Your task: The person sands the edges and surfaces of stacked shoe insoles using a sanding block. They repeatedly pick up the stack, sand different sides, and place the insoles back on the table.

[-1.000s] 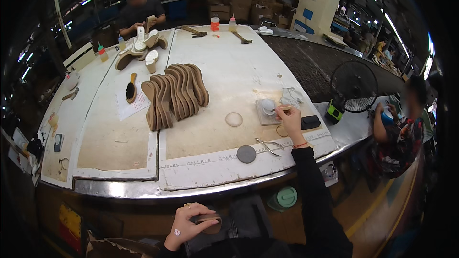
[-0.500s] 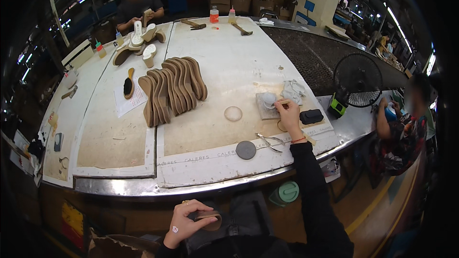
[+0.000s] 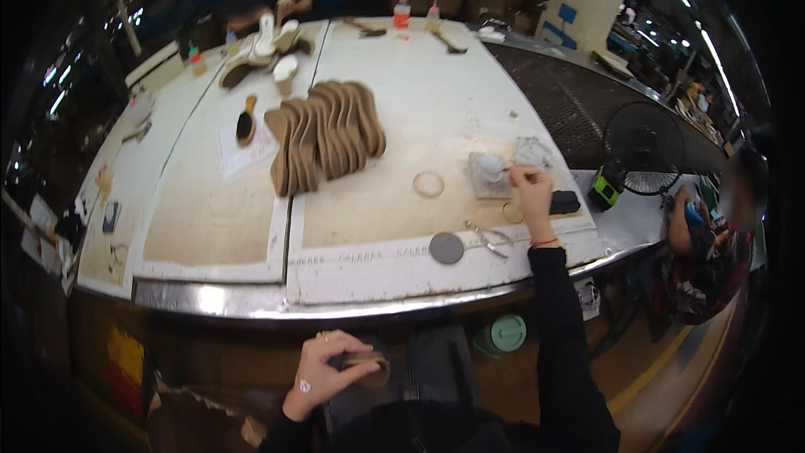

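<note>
Low before my lap, my left hand (image 3: 331, 371) is closed on a brown shoe sole (image 3: 375, 371), pinched between thumb and fingers; much of the sole is foreshortened or hidden. My right hand (image 3: 532, 197) reaches out over the right side of the table. Its fingers pinch a thin light-brown stick (image 3: 528, 169) beside a small white pot (image 3: 493, 168). That pot stands on a grey square block (image 3: 489, 191). A crumpled pale cloth (image 3: 532, 151) and a dark oblong object (image 3: 565, 202) lie close to this hand. Nippers (image 3: 490, 239) with metal handles rest near its wrist.
Brown soles (image 3: 327, 136) stand in a row mid-table, beside a brush (image 3: 246, 122) on paper. A grey disc (image 3: 446, 247) and a clear round lid (image 3: 428, 184) lie nearer. Hammers (image 3: 449, 42), bottles (image 3: 402, 14) and a fan (image 3: 644, 149) are farther off. Two people work nearby.
The view has shifted, so the table things appear farther right and higher. My right hand's stick has drawn back a little from the pot. My left hand still holds the sole.
</note>
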A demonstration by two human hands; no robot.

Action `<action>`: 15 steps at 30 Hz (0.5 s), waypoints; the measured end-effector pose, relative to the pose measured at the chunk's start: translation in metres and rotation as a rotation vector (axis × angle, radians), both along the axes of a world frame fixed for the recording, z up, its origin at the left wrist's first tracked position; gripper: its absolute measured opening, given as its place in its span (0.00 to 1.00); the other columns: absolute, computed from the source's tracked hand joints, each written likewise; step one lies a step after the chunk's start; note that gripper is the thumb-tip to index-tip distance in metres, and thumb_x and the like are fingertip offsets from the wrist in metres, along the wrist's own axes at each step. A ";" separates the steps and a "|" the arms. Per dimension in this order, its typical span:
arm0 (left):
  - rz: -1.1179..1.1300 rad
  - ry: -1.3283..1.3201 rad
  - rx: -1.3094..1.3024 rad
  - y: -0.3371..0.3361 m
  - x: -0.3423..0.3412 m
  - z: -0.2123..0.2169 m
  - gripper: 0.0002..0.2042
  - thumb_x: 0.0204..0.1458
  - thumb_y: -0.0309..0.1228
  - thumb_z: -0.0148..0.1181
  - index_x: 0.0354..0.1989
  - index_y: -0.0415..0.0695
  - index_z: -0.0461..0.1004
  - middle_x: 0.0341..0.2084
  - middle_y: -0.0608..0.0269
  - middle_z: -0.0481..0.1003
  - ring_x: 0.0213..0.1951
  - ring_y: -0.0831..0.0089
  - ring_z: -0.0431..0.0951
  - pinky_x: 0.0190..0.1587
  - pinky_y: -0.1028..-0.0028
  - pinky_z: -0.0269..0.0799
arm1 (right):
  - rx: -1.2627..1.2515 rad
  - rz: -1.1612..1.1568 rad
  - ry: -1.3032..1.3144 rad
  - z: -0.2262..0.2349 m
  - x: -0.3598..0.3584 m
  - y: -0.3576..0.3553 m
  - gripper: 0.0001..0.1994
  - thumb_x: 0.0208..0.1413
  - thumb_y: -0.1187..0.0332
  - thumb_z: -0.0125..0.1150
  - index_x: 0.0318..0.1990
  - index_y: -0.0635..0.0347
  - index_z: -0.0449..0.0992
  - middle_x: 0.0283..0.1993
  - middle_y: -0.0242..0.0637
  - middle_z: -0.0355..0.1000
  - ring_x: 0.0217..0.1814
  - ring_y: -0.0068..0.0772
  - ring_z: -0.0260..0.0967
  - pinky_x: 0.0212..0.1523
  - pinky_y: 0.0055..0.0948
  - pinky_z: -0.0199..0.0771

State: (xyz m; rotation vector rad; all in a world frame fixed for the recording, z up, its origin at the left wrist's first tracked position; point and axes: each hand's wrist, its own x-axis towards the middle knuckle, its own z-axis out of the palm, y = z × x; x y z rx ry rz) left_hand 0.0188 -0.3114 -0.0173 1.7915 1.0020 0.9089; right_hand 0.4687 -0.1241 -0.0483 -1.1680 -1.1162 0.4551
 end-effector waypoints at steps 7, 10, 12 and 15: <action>0.004 -0.015 0.003 -0.007 -0.007 -0.005 0.13 0.36 0.27 0.77 0.32 0.39 0.82 0.29 0.59 0.81 0.32 0.69 0.81 0.36 0.74 0.74 | 0.011 0.173 0.050 0.080 -0.096 -0.102 0.05 0.58 0.78 0.59 0.40 0.70 0.78 0.34 0.38 0.77 0.35 0.28 0.75 0.38 0.23 0.75; 0.027 -0.088 -0.027 -0.016 -0.007 -0.005 0.14 0.34 0.26 0.78 0.32 0.40 0.83 0.29 0.60 0.81 0.32 0.71 0.81 0.36 0.75 0.73 | -0.086 0.439 -0.135 0.074 -0.146 -0.159 0.05 0.57 0.82 0.58 0.39 0.71 0.78 0.33 0.43 0.77 0.37 0.30 0.75 0.39 0.25 0.75; 0.038 -0.082 -0.010 -0.020 -0.008 0.000 0.14 0.33 0.25 0.78 0.31 0.41 0.83 0.29 0.60 0.81 0.32 0.72 0.81 0.36 0.76 0.73 | -0.172 0.708 0.093 0.059 -0.182 -0.189 0.05 0.54 0.83 0.60 0.38 0.69 0.79 0.37 0.45 0.77 0.39 0.29 0.75 0.40 0.24 0.76; 0.029 -0.074 -0.032 -0.023 -0.009 0.005 0.14 0.32 0.26 0.79 0.31 0.41 0.83 0.29 0.60 0.81 0.32 0.73 0.81 0.36 0.76 0.73 | -0.296 0.778 0.313 0.038 -0.221 -0.220 0.05 0.53 0.83 0.63 0.37 0.69 0.79 0.41 0.44 0.74 0.43 0.30 0.76 0.42 0.23 0.77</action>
